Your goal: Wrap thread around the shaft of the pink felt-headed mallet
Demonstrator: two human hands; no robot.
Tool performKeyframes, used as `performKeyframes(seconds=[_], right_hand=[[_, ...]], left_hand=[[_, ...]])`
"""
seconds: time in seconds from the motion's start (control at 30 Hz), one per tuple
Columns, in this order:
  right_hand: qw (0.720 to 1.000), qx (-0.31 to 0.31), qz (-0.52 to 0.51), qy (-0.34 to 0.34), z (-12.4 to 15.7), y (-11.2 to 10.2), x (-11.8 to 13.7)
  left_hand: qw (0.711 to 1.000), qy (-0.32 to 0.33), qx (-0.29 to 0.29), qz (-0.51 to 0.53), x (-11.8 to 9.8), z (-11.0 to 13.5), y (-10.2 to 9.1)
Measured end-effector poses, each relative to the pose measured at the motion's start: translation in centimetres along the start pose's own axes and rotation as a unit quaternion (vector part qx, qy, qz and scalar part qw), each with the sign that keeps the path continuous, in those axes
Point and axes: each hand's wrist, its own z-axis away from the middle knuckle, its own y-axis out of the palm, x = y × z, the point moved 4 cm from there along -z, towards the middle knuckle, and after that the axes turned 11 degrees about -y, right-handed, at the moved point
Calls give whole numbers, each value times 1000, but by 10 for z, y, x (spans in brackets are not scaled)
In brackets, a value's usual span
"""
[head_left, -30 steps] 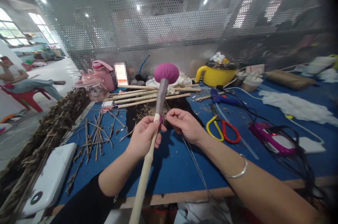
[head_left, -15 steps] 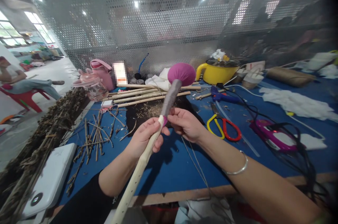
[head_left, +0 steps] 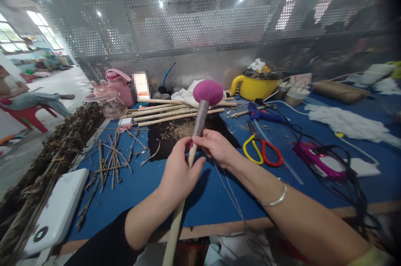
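A pale wooden stick (head_left: 174, 232) rises from the table's front edge, topped by a round purple cloth-covered head (head_left: 208, 92). Grey thread wrapping (head_left: 201, 119) covers its neck, and a bit of purple cloth shows at the lower end. My left hand (head_left: 178, 168) is around the stick just below the wrapping, thumb held away to the right. My right hand (head_left: 216, 145) is closed, its thumb and fingertips pinching at the wrapping's lower end. Loose grey thread (head_left: 230, 191) hangs from under it past the table edge. Some fingers of both hands are hidden.
Scissors (head_left: 263, 151) and a blue glue gun (head_left: 265, 115) lie to the right, near cables and a yellow pot (head_left: 258, 84). Several wooden sticks (head_left: 175, 113) lie behind a black cloth (head_left: 224, 128). Twigs (head_left: 114, 159) and a white power bank (head_left: 58, 209) are left.
The stick has turned more upright, its purple head shifting left and slightly down. My left hand has rolled over the stick, showing its back and thumb. My right hand stays at the wrapping's lower end.
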Motion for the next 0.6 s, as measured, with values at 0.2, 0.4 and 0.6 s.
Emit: performKeyframes(seconds=[0.2,0.4,0.6], right_hand=[[999,19,21,-30,0,-1,3],[996,64,-26,-52,1,-4,6],[996,67,-19,-53,2,-2,9]], left_hand=[[1000,-14,-11,-9,4,-5,-8],[978,-94,31,181,-2,-10,-13],[955,-116,89,257,-3,-10,-12]])
